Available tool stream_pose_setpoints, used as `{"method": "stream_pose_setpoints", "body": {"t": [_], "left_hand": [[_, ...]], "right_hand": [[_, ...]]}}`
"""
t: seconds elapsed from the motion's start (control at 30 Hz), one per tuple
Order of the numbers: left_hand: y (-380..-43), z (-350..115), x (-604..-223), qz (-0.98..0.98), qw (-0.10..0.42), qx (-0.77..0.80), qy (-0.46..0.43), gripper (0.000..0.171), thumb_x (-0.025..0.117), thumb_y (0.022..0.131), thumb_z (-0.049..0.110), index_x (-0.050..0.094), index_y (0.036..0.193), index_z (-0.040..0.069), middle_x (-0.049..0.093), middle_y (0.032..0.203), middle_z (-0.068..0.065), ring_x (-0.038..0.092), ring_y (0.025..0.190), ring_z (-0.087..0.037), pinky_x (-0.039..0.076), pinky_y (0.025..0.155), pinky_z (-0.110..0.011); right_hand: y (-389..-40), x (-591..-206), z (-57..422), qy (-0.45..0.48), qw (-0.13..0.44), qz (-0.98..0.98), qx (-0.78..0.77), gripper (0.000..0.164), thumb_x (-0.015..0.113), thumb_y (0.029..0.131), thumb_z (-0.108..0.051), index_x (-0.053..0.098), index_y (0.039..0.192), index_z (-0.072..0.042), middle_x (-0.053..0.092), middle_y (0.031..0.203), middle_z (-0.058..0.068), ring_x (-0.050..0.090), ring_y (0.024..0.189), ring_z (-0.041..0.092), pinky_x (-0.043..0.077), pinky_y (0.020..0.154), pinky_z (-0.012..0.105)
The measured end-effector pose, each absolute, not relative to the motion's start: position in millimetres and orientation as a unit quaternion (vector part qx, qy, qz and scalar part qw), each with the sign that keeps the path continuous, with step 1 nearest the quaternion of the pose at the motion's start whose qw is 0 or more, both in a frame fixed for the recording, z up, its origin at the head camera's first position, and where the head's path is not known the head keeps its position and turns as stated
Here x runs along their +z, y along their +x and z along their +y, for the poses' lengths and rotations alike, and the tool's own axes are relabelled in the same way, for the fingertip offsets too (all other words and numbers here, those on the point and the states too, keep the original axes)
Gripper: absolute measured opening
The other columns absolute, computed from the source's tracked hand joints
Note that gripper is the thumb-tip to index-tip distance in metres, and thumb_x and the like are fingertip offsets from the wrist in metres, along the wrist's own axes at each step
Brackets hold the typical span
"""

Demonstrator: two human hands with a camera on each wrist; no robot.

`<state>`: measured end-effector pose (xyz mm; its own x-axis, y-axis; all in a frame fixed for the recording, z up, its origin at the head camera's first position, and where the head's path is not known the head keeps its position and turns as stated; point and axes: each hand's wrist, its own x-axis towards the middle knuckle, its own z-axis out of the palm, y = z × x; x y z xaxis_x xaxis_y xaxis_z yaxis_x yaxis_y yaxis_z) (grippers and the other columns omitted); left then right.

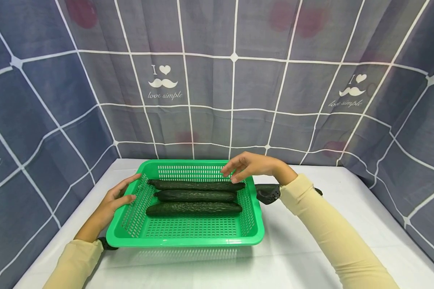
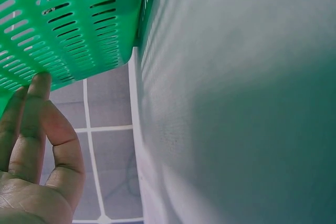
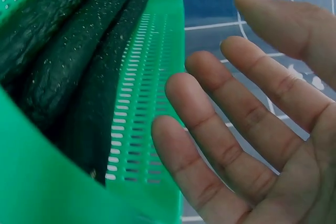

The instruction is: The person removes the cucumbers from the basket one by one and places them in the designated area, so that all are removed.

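Observation:
Three long dark green cucumbers (image 1: 194, 208) lie side by side, left to right, in a green plastic basket (image 1: 184, 242) with slotted walls. My left hand (image 1: 113, 202) holds the basket's left rim, thumb over the edge. In the left wrist view, its fingers (image 2: 32, 124) reach up to the outer side of the slotted wall. My right hand (image 1: 252, 165) hovers over the back right corner, near the end of the farthest cucumber (image 1: 199, 185). The right wrist view shows its fingers (image 3: 210, 108) apart and loosely bent, with nothing in them.
A white table (image 1: 289, 257) lies under the basket. Grey checked cloth (image 1: 209, 84) with white lines hangs behind and on both sides. Near the right sleeve, a black object (image 1: 268, 193) shows beside the basket's right rim.

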<state>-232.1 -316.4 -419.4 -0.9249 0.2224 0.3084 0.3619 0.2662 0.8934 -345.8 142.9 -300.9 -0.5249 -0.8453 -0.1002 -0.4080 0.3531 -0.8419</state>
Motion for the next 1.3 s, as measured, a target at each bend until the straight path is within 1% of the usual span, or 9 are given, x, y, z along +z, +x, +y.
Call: {"method": "stream_pose_setpoints", "body": {"t": [0.13,0.33,0.43,0.57,0.7,0.83,0.93,1.1,1.3], "left_hand": [[-232.3,-315.9,-419.8,-0.791,0.06,-0.58,-0.187,0.064,0.057,0.106,0.003,0.043,0.168,0.015,0.028,0.173,0.005,0.001,0.157,-0.063,0.044,0.096,-0.013],[-233.5,-316.6,-421.3,-0.786,0.063,-0.585,-0.19,0.064,0.056,0.106,0.001,0.044,0.168,0.015,0.031,0.17,0.012,0.0,0.157,-0.064,0.044,0.096,-0.013],[-234.0,-317.3,-421.2,-0.785,0.062,-0.586,-0.189,0.064,0.056,0.106,0.002,0.045,0.167,0.017,0.029,0.171,0.009,0.0,0.157,-0.064,0.044,0.097,-0.012],[-234.3,-317.7,-420.7,-0.786,0.062,-0.587,-0.185,0.065,0.057,0.105,0.002,0.045,0.167,0.019,0.027,0.175,0.001,0.001,0.158,-0.063,0.043,0.097,-0.012],[-234.4,-317.4,-420.9,-0.788,0.063,-0.584,-0.183,0.065,0.057,0.105,0.001,0.044,0.167,0.015,0.025,0.176,-0.004,0.001,0.158,-0.063,0.043,0.097,-0.012],[-233.8,-317.2,-420.1,-0.788,0.062,-0.585,-0.184,0.065,0.058,0.105,0.002,0.044,0.167,0.015,0.023,0.177,-0.009,0.001,0.158,-0.063,0.042,0.098,-0.011],[-233.6,-317.3,-419.4,-0.788,0.061,-0.585,-0.184,0.065,0.058,0.105,0.002,0.044,0.167,0.016,0.023,0.177,-0.008,0.0,0.158,-0.063,0.042,0.098,-0.012],[-233.4,-317.8,-420.4,-0.788,0.062,-0.584,-0.184,0.065,0.056,0.106,0.001,0.044,0.168,0.015,0.027,0.174,0.002,0.001,0.158,-0.062,0.043,0.097,-0.012],[-233.2,-316.9,-419.2,-0.786,0.061,-0.588,-0.184,0.066,0.057,0.105,0.002,0.045,0.167,0.019,0.026,0.175,-0.002,0.0,0.159,-0.062,0.041,0.098,-0.012]], "right_hand": [[-345.9,-303.4,132.0,-0.399,0.281,0.776,-0.399,0.044,0.076,0.097,-0.003,0.067,0.139,0.008,0.067,0.139,0.03,0.065,0.129,0.047,0.057,0.103,0.04],[-346.9,-309.2,115.9,-0.399,0.278,0.778,-0.397,0.045,0.075,0.097,-0.002,0.066,0.14,0.009,0.068,0.137,0.028,0.068,0.126,0.043,0.056,0.102,0.039],[-348.9,-313.1,108.8,-0.396,0.28,0.773,-0.409,0.046,0.074,0.098,-0.001,0.064,0.141,0.011,0.067,0.137,0.029,0.066,0.127,0.047,0.057,0.102,0.041],[-352.7,-318.8,100.9,-0.39,0.282,0.768,-0.423,0.045,0.074,0.098,-0.001,0.064,0.141,0.01,0.067,0.138,0.03,0.066,0.127,0.048,0.057,0.101,0.04],[-355.1,-321.5,94.7,-0.379,0.283,0.768,-0.432,0.045,0.073,0.098,-0.002,0.064,0.142,0.009,0.065,0.14,0.032,0.067,0.127,0.045,0.057,0.101,0.04],[-356.9,-322.9,88.5,-0.366,0.284,0.767,-0.445,0.048,0.071,0.1,0.001,0.059,0.145,0.013,0.062,0.142,0.035,0.065,0.129,0.046,0.057,0.103,0.043],[-359.3,-326.2,84.1,-0.36,0.282,0.764,-0.454,0.047,0.069,0.101,0.002,0.058,0.145,0.014,0.061,0.143,0.036,0.062,0.133,0.049,0.057,0.103,0.044],[-362.7,-333.1,76.9,-0.347,0.266,0.765,-0.473,0.041,0.067,0.103,0.001,0.063,0.142,0.011,0.063,0.141,0.034,0.058,0.134,0.054,0.058,0.1,0.044],[-365.9,-341.1,68.6,-0.332,0.261,0.771,-0.477,0.04,0.066,0.104,-0.001,0.062,0.142,0.013,0.067,0.139,0.029,0.061,0.132,0.051,0.059,0.096,0.039]]}}
